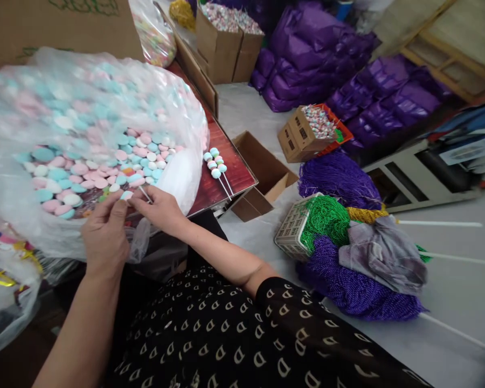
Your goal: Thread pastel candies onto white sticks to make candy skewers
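At the edge of a clear plastic bag (pixel 181 178) full of pink, blue and white rounded pieces (pixel 92 175), my two hands meet. My left hand (pixel 105 229) pinches a small pastel piece (pixel 126 195) between thumb and fingertips. A thin white stick (pixel 145 194) is gripped in my right hand (pixel 159 210), close against that piece; whether the stick enters it I cannot tell. To the right, skewers of stacked pastel pieces (pixel 215 161) lie on the red-brown tabletop (pixel 234 156), their white sticks pointing toward me.
An open cardboard box (pixel 262 188) stands on the floor beside the table corner. Beyond it are a basket (pixel 291 226) with green beads (pixel 325 221), purple bead strands (pixel 359 285) and a grey cloth (pixel 382 253). Purple sacks (pixel 307 54) and filled cartons (pixel 218 51) stand behind.
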`<state>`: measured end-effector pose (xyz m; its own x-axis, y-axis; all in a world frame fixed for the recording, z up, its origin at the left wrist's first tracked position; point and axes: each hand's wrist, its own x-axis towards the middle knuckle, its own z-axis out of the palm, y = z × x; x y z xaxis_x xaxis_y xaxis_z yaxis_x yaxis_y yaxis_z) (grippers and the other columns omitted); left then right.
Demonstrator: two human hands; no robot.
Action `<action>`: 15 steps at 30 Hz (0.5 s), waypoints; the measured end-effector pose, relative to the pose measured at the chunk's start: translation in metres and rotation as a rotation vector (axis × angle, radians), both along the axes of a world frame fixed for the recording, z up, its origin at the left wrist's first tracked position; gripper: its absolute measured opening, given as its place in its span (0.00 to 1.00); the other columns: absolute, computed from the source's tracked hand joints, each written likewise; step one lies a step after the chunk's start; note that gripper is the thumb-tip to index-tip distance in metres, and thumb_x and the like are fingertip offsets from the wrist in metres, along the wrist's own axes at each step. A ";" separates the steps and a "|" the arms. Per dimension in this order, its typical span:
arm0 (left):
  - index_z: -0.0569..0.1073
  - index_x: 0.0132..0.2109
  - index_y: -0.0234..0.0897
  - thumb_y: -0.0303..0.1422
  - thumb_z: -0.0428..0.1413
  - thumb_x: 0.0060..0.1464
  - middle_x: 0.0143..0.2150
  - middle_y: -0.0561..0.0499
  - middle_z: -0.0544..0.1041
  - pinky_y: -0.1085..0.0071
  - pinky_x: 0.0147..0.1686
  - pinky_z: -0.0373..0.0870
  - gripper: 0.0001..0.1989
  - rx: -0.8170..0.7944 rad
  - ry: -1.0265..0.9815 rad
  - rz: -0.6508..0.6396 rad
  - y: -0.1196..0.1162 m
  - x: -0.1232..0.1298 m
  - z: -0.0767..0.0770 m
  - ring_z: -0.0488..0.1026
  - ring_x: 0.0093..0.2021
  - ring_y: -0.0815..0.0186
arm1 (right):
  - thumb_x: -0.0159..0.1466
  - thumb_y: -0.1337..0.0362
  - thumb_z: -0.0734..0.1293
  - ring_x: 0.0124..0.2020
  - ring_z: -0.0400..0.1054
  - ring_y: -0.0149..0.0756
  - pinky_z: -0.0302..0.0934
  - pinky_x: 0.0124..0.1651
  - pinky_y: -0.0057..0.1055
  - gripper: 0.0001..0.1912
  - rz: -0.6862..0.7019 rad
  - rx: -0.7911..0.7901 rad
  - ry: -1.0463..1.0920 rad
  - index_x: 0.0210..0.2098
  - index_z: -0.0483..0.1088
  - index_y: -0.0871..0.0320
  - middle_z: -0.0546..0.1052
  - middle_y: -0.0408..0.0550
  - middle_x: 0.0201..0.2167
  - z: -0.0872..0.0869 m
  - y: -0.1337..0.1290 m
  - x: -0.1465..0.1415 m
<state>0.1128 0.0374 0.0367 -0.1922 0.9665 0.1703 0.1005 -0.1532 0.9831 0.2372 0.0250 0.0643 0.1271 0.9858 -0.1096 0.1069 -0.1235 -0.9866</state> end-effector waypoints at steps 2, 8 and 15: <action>0.86 0.45 0.39 0.36 0.70 0.45 0.39 0.54 0.86 0.71 0.45 0.81 0.17 -0.031 -0.171 -0.004 -0.001 0.008 0.011 0.80 0.37 0.69 | 0.72 0.60 0.70 0.39 0.71 0.31 0.65 0.45 0.25 0.06 0.031 -0.013 0.040 0.40 0.74 0.56 0.75 0.36 0.33 0.004 -0.002 0.001; 0.85 0.42 0.36 0.32 0.67 0.38 0.33 0.56 0.84 0.75 0.36 0.80 0.19 -0.097 -0.257 0.010 0.003 0.013 0.028 0.78 0.30 0.72 | 0.78 0.62 0.61 0.27 0.66 0.28 0.62 0.34 0.23 0.14 0.103 -0.100 0.127 0.50 0.79 0.55 0.66 0.35 0.21 0.016 -0.006 0.000; 0.82 0.42 0.34 0.34 0.68 0.39 0.29 0.56 0.81 0.76 0.28 0.77 0.19 -0.183 -0.322 0.065 0.014 -0.003 0.020 0.76 0.25 0.72 | 0.77 0.58 0.61 0.21 0.62 0.26 0.61 0.30 0.23 0.16 0.226 -0.075 0.142 0.52 0.78 0.56 0.73 0.36 0.23 0.013 -0.028 0.011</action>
